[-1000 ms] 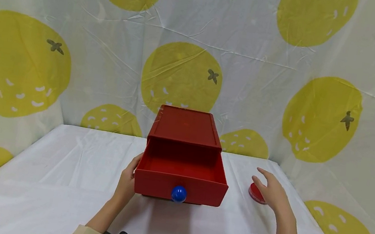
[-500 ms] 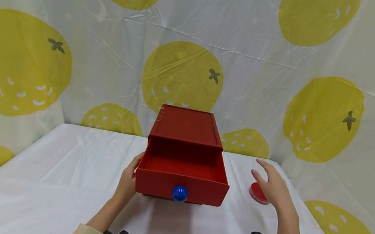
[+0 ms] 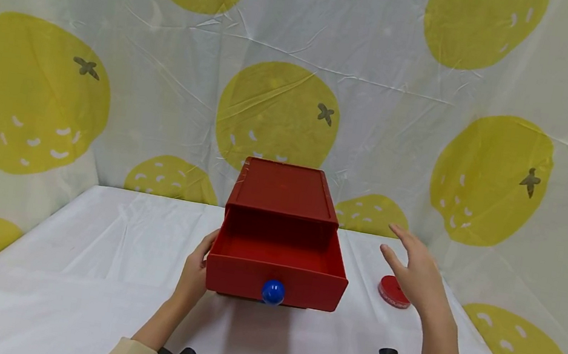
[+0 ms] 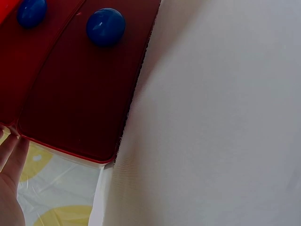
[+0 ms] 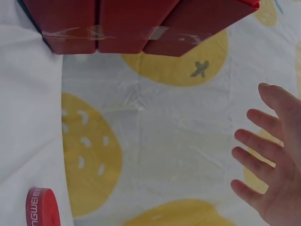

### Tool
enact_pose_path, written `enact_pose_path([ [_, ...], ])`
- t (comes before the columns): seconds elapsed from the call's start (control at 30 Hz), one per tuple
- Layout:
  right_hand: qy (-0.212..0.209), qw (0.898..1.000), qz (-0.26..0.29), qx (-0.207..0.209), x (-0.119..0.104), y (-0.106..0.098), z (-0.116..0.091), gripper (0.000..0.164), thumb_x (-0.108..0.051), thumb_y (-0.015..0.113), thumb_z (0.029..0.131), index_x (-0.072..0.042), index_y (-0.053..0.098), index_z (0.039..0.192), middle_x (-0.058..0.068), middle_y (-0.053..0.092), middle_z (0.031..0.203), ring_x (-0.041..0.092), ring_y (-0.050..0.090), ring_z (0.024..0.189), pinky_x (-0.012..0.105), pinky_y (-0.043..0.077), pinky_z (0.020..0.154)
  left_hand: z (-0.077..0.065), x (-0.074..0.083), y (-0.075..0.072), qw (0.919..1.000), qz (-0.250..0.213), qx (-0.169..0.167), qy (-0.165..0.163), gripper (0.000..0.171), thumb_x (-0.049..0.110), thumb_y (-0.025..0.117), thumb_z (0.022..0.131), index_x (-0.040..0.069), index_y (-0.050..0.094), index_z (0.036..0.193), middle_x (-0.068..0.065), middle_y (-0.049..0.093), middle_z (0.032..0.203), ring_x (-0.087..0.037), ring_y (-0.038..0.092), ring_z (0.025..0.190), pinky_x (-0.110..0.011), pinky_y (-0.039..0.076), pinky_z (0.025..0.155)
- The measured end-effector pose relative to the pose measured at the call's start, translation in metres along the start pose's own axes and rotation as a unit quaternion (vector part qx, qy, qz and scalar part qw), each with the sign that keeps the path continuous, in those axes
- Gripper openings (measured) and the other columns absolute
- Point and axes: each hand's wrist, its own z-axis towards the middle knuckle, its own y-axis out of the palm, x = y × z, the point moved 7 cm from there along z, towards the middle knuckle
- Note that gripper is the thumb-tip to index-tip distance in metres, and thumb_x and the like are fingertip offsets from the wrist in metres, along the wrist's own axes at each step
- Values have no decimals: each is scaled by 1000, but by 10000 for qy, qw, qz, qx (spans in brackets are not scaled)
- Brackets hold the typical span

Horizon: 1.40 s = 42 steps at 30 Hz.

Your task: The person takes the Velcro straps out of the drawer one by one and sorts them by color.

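A red drawer cabinet [image 3: 285, 188] stands upright mid-table. Its top drawer [image 3: 241, 279] is pulled out, with a blue knob [image 3: 273, 292] on the front and nothing seen inside. Two lower drawer fronts with blue knobs show in the left wrist view, the nearer front [image 4: 80, 94] dark red. My left hand [image 3: 194, 271] rests against the cabinet's left side, fingers [image 4: 16, 160] extended. To the right, my right hand [image 3: 417, 279] hovers in the air with fingers spread, holding nothing. Beyond and below it lies a flat red disc [image 3: 395, 292] with white lettering, apart from the hand.
A white cloth [image 3: 102, 248] covers the table. Behind and along the sides hangs a pale curtain [image 3: 165, 86] printed with yellow lemons. Strips of clear tape [image 5: 70, 33] run across the cabinet's right side.
My right hand has risen up and away from the red disc, with its fingers spreading wider. The left hand, cabinet and drawer stay as they were.
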Motion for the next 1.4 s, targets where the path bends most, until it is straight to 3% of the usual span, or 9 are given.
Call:
enact_pose_path([
  [0.37,-535,9978,27,384,-29,-13,-5,55,-36,54,89,-15,39,138,20,40,139,41,35,125,66,29,95,0,-1,0,10000,51,-20,38,43,10,48,92,19,42,134,-6,48,135,-24,49,120,-41,46,92],
  [0.83,-1476,9861,117,750,-56,-7,-7,54,-19,64,83,-13,45,134,16,44,136,38,41,122,64,33,93,0,0,0,10000,57,-7,16,43,9,48,92,20,43,134,-6,49,134,-23,50,118,-40,47,91],
  [1.17,-1975,9764,347,801,-71,-1,-9,55,-16,65,82,-16,46,134,12,46,136,33,43,122,57,35,96,-1,1,0,9990,246,156,330,42,14,46,91,20,45,133,-9,52,129,-23,53,112,-39,51,85],
  [1.4,-2272,9693,358,865,-82,-1,-13,57,-14,66,81,-15,46,134,11,47,135,32,43,121,56,35,95,0,0,0,10000,28,28,58,43,9,48,92,21,44,133,-6,50,133,-24,51,117,-42,47,90],
])
